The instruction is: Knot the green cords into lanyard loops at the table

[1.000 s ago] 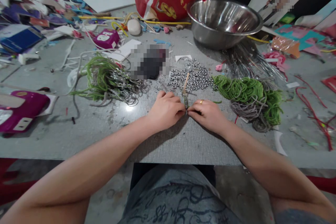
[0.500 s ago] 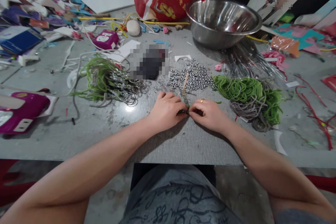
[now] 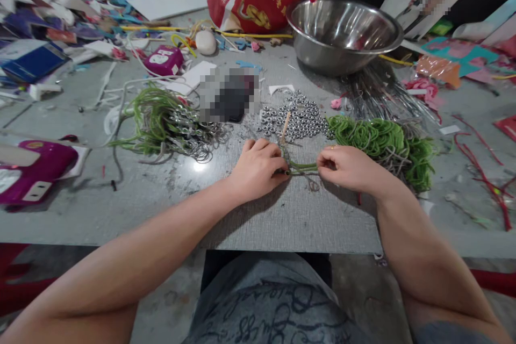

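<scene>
Holds a green cord (image 3: 304,166) stretched between left hand (image 3: 260,166) and right hand (image 3: 347,168), low over the tabletop (image 3: 282,223), just nearer than a thin stick (image 3: 286,128). Looks partway done: pulled nearly straight, with a thin grey loop (image 3: 313,186) loose just below. Seems to have plenty finished over on the left, judging by the green and grey bunch (image 3: 151,113) with shiny metal bits (image 3: 189,126) at one end. Seems to have lots left too, with shiny beads (image 3: 301,117) scattered past the stick and a messy cord heap (image 3: 377,138) beside the right hand. Pinches the cord in both grips: closed on the left, with tips partly hidden; closed on the right, with fingers curled in. Cannot see inside the left grip.
</scene>
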Demonstrator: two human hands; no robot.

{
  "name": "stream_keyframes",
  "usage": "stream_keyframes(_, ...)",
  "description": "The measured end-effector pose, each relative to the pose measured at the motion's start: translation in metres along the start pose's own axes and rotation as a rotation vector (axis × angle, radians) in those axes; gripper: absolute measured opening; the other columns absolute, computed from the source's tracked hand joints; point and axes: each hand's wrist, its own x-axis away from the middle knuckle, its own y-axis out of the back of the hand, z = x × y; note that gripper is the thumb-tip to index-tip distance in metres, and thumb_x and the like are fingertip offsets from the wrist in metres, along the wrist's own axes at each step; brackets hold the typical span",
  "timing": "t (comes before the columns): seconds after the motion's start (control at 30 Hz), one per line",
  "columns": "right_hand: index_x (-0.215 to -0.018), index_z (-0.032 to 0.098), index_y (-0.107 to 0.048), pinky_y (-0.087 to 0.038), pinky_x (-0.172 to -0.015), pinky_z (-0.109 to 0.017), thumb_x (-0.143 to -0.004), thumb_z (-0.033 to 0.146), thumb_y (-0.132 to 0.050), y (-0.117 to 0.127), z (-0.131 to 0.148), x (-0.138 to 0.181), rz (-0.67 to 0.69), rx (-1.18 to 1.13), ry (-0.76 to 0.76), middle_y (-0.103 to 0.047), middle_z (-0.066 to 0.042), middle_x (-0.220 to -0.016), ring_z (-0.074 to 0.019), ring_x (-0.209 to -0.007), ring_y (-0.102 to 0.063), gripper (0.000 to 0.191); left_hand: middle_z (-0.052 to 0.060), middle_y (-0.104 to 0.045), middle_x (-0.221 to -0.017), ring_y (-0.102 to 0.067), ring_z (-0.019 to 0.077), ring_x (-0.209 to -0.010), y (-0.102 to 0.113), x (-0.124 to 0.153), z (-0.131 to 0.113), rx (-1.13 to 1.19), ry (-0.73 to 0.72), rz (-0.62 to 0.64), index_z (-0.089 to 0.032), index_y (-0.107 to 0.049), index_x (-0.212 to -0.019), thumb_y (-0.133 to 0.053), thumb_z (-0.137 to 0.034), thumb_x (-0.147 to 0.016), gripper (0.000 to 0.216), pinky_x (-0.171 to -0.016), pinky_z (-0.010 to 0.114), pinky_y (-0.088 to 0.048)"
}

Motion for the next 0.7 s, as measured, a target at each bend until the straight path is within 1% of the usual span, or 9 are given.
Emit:
stream_keyframes(0.03,-0.063,0.019,-0.050,-0.028,-0.054,-0.025,-0.072,0.018,-0.046,0.001,-0.001,0.001,0.051,0.044,-0.015,-0.056,0.000,-0.065,-0.0120,-0.059,-0.045,0.010,0.003,-0.063,-0.087,-0.049,0.0231,-0.091,0.000,0.000,0.000,0.001,0.001,-0.003,-0.023,-0.069,-0.078,-0.064,-0.037,-0.077,0.015,-0.075,0.037,-0.028)
stream_keyframes(0.1,-0.064,0.019,-0.050,-0.027,-0.053,-0.025,-0.073,0.019,-0.045,0.001,-0.003,0.001,0.104,0.112,-0.041,-0.057,-0.001,-0.067,-0.0121,-0.059,-0.045,0.011,0.003,-0.062,-0.087,-0.049,0.0230,-0.091,0.000,0.000,0.000,0.002,0.002,-0.007,-0.023,-0.069,-0.078,-0.064,-0.038,-0.077,0.015,-0.075,0.037,-0.028)
stream_keyframes(0.27,-0.066,0.019,-0.054,-0.025,-0.051,-0.025,-0.074,0.020,-0.046,0.001,-0.004,0.000,0.141,0.176,-0.088,-0.060,-0.002,-0.070,-0.0132,-0.060,-0.047,0.012,0.003,-0.063,-0.088,-0.049,0.0230,-0.091,0.000,0.000,0.000,0.004,0.001,0.000,-0.023,-0.069,-0.078,-0.064,-0.038,-0.077,0.015,-0.075,0.037,-0.028)
stream_keyframes(0.37,-0.068,0.019,-0.056,-0.028,-0.053,-0.025,-0.078,0.026,-0.047,0.003,-0.004,0.001,0.129,0.166,-0.090,-0.061,-0.003,-0.072,-0.0143,-0.063,-0.050,0.015,0.003,-0.063,-0.088,-0.048,0.0233,-0.092,0.001,0.000,0.000,0.020,0.010,0.023,-0.023,-0.069,-0.078,-0.064,-0.038,-0.076,0.016,-0.076,0.038,-0.028)
stream_keyframes(0.43,-0.072,0.019,-0.058,-0.030,-0.055,-0.025,-0.079,0.029,-0.047,0.004,-0.007,0.002,0.087,0.144,-0.081,-0.062,-0.003,-0.075,-0.0152,-0.067,-0.052,0.016,0.003,-0.063,-0.089,-0.048,0.0235,-0.091,0.004,-0.001,0.000,0.043,0.015,0.041,-0.023,-0.070,-0.080,-0.063,-0.040,-0.076,0.018,-0.076,0.038,-0.028)
stream_keyframes(0.53,-0.089,0.020,-0.060,-0.032,-0.057,-0.026,-0.079,0.028,-0.049,0.005,-0.013,0.004,-0.026,0.164,-0.085,-0.064,-0.004,-0.087,-0.0172,-0.075,-0.056,0.016,0.004,-0.063,-0.089,-0.049,0.0229,-0.090,0.009,-0.002,0.001,0.095,0.023,0.028,-0.023,-0.070,-0.082,-0.056,-0.037,-0.080,0.020,-0.076,0.038,-0.030)
stream_keyframes(0.6,-0.095,0.021,-0.059,-0.031,-0.055,-0.025,-0.078,0.026,-0.050,0.004,-0.017,0.004,-0.057,0.218,-0.107,-0.064,-0.005,-0.091,-0.0182,-0.076,-0.056,0.020,0.004,-0.063,-0.088,-0.049,0.0223,-0.089,0.012,-0.002,0.002,0.131,0.035,-0.012,-0.022,-0.069,-0.082,-0.051,-0.031,-0.081,0.020,-0.076,0.038,-0.031)
stream_keyframes(0.63,-0.091,0.021,-0.059,-0.030,-0.053,-0.025,-0.077,0.025,-0.050,0.004,-0.018,0.004,-0.044,0.240,-0.120,-0.064,-0.004,-0.088,-0.0178,-0.074,-0.056,0.017,0.004,-0.063,-0.087,-0.049,0.0220,-0.088,0.013,-0.002,0.002,0.148,0.041,-0.034,-0.021,-0.069,-0.081,-0.050,-0.028,-0.080,0.021,-0.076,0.037,-0.031)
stream_keyframes(0.7,-0.078,0.021,-0.058,-0.027,-0.049,-0.025,-0.077,0.023,-0.049,0.003,-0.019,0.004,0.016,0.254,-0.142,-0.063,-0.003,-0.078,-0.0160,-0.066,-0.054,0.010,0.005,-0.064,-0.085,-0.049,0.0216,-0.086,0.014,-0.002,0.003,0.174,0.051,-0.071,-0.020,-0.069,-0.081,-0.048,-0.025,-0.079,0.021,-0.076,0.037,-0.033)
